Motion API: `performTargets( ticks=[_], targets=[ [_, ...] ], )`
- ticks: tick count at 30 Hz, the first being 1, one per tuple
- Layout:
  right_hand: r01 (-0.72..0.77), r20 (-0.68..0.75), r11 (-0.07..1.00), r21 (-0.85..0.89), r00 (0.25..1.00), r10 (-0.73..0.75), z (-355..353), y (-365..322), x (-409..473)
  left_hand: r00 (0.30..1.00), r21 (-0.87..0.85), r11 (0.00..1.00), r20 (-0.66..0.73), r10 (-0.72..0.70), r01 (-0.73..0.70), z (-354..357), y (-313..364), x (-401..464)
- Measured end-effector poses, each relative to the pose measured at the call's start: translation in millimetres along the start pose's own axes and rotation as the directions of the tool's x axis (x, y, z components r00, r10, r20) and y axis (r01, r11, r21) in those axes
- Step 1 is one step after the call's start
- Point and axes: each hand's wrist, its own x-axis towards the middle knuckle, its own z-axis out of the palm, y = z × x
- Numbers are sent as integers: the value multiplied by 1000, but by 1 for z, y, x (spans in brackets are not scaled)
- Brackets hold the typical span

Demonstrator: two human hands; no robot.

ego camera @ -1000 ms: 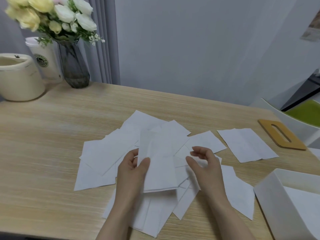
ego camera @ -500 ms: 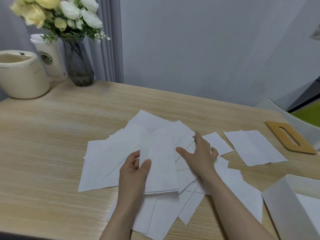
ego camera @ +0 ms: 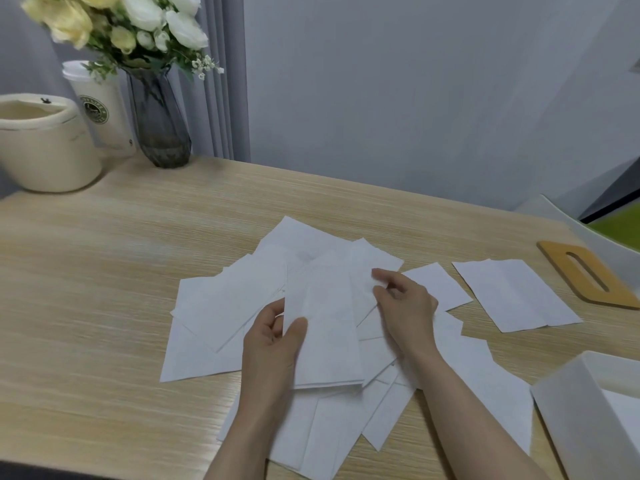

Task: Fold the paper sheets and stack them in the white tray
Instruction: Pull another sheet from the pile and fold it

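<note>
A: Status on the hands?

B: Left hand (ego camera: 273,344) grips a folded white paper stack (ego camera: 325,327) by its left edge, thumb on top, fingers curled underneath. The stack's long axis runs away from the person, tilted slightly right. It's held just above the loose pile of white paper sheets (ego camera: 225,306) spread over the light wooden table (ego camera: 104,271).

A: Right hand?

B: Right hand (ego camera: 405,303) sits just right of the stack, on the pile. Fingers curled, fingertips (ego camera: 379,273) pinching the corner of a loose sheet (ego camera: 372,261) at the far end of the pile. Wrist low, forearm coming in from bottom right.

A: Key geometry for the next move?

B: That pinched sheet lies just right of the held stack and slightly beyond it. I'd guess it gets pulled free, then folded. Right hand is the only one free to do that.

A: Tray?

B: White rectangular plastic tray (ego camera: 568,410) at the bottom right edge, near the right forearm, well apart from the left hand. White paper shows inside it. One separate creased sheet (ego camera: 516,296) lies right of the pile, beside a flat wooden slotted lid (ego camera: 585,275).

A: Risk?

B: Thin sheets overlap; a pull could drag neighbours.
</note>
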Motion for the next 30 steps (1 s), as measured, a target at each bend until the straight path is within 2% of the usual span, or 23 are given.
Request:
performTargets(
  ticks=[5,9,12,15,17,24,28,30],
  targets=[
    [-51,-33,949,313,997,64,-25,9,-12,1000,5,1000,-6,-5,5,-1,-2,1],
    [3,-62,939,343,998,20,-59,15,-26,1000,14,1000,-12,-10,10,0,-2,2],
    [-70,39,918,391,997,59,-75,30,-34,1000,17,1000,-23,-11,11,3,-2,1],
    [-158,192,950,270,975,108,-75,41,-39,1000,9,1000,-9,-25,25,11,-2,-3],
    [-191,216,957,219,966,144,-72,45,-40,999,26,999,8,-31,31,19,-3,-8],
    [-397,100,828,396,915,391,-77,30,-57,999,80,996,11,-33,32,22,-10,-10],
    [-433,144,855,285,901,409,-81,24,-73,999,81,996,26,-38,36,22,-9,-10],
    [-401,93,896,189,916,390,-81,24,-75,999,81,996,35,-41,38,21,-9,-10]
  ],
)
